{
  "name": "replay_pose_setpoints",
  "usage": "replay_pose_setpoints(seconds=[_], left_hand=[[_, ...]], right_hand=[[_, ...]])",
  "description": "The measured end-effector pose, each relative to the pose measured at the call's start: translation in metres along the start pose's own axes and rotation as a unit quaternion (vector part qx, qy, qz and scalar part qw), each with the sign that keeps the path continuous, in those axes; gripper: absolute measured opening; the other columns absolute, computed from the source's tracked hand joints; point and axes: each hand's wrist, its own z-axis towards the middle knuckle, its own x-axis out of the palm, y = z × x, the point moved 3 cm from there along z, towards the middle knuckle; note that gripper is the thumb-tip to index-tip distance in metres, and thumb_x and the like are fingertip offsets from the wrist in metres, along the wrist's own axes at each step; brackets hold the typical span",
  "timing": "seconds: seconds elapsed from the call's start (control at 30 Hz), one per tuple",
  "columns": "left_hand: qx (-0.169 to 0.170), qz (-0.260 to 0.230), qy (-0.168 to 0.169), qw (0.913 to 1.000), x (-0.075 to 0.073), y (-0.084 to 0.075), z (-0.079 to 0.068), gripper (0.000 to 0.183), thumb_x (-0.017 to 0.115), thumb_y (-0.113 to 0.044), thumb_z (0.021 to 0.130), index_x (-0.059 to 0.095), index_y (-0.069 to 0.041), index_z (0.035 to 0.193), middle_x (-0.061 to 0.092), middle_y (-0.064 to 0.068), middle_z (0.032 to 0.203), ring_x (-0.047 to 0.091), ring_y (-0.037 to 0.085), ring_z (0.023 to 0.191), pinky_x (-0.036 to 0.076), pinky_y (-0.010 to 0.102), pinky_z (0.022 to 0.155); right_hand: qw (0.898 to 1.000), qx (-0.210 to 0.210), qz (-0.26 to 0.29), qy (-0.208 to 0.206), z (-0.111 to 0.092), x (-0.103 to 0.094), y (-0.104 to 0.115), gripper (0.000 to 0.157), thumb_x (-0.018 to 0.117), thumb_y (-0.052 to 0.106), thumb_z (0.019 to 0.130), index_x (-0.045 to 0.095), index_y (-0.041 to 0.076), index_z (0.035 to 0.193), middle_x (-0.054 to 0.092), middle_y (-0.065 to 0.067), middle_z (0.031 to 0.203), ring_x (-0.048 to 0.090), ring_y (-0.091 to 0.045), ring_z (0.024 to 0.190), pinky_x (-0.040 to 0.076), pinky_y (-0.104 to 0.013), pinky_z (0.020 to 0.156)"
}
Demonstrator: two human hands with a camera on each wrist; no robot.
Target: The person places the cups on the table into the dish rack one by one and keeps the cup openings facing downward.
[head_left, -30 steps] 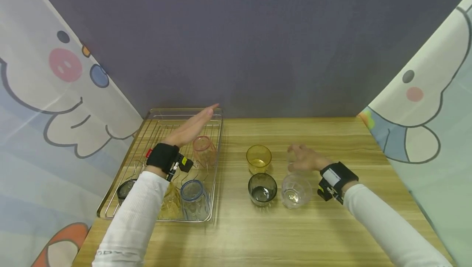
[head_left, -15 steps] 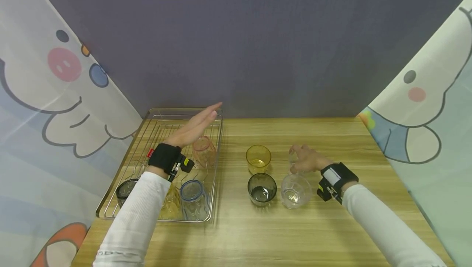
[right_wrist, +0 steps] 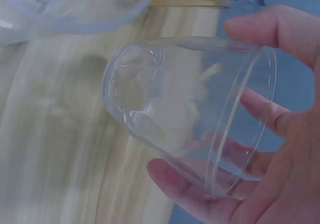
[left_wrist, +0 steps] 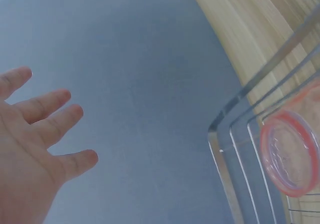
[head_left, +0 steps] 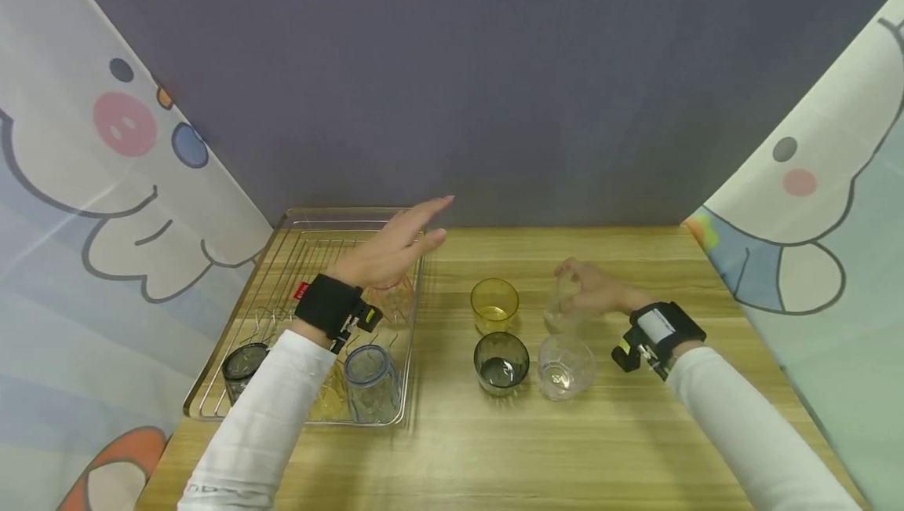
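Note:
My right hand [head_left: 596, 289] grips a clear glass cup [right_wrist: 165, 98] near its rim, thumb on one side and fingers on the other. In the head view the hand covers much of that cup. A second clear glass cup [head_left: 566, 370] stands just in front of it on the table. To its left are an amber cup [head_left: 494, 307] and a dark grey cup [head_left: 501, 366]. My left hand [head_left: 391, 248] hovers over the wire rack with fingers spread, holding nothing. Below it, partly hidden, is a pink cup [left_wrist: 289, 156] on the rack.
The wire rack [head_left: 413, 370] on the left also bears a blue-rimmed cup [head_left: 372, 385], a yellow cup [head_left: 328, 397] and a black cup [head_left: 242, 366]. A grey wall panel [head_left: 480, 103] rises behind the wooden table [head_left: 494, 464]. Printed curtains [head_left: 812, 338] flank both sides.
My right hand has risen slightly with the clear cup, which shows more below the fingers. The left hand has shifted right, its thumb parting from the fingers. The other cups stay put.

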Motion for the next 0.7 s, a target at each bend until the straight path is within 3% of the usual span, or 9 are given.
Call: replay_pose_setpoints(seconds=[0.3, 0.43, 0.7], left_hand=[[0.008, 0.026, 0.020, 0.9994, 0.010, -0.012, 0.005, 0.091, 0.011, -0.082, 0.090, 0.014, -0.023, 0.160, 0.016, 0.000, 0.167, 0.014, 0.026, 0.155, -0.002, 0.058, 0.124], [0.005, 0.039, 0.029, 0.9988, 0.016, -0.015, 0.007, 0.096, 0.009, -0.085, 0.086, 0.012, -0.025, 0.160, 0.014, 0.000, 0.167, 0.013, 0.026, 0.155, -0.003, 0.058, 0.124], [0.019, 0.049, 0.027, 0.9982, 0.030, -0.023, 0.009, 0.099, 0.007, -0.087, 0.084, 0.009, -0.023, 0.160, 0.012, 0.002, 0.167, 0.012, 0.025, 0.155, -0.001, 0.054, 0.125]], right_hand=[[0.999, 0.016, 0.028, -0.007, -0.002, -0.017, 0.011, 0.080, 0.075, 0.026, 0.078, 0.036, 0.002, 0.143, 0.038, -0.033, 0.142, 0.041, -0.050, 0.129, 0.051, -0.057, 0.093], [0.999, 0.003, 0.049, -0.009, -0.003, -0.021, 0.017, 0.081, 0.075, 0.027, 0.079, 0.034, 0.002, 0.145, 0.037, -0.032, 0.143, 0.042, -0.049, 0.128, 0.050, -0.058, 0.094], [0.996, 0.003, 0.093, -0.002, -0.004, -0.024, 0.028, 0.083, 0.075, 0.026, 0.081, 0.030, 0.007, 0.148, 0.034, -0.028, 0.146, 0.043, -0.048, 0.128, 0.056, -0.049, 0.088]])
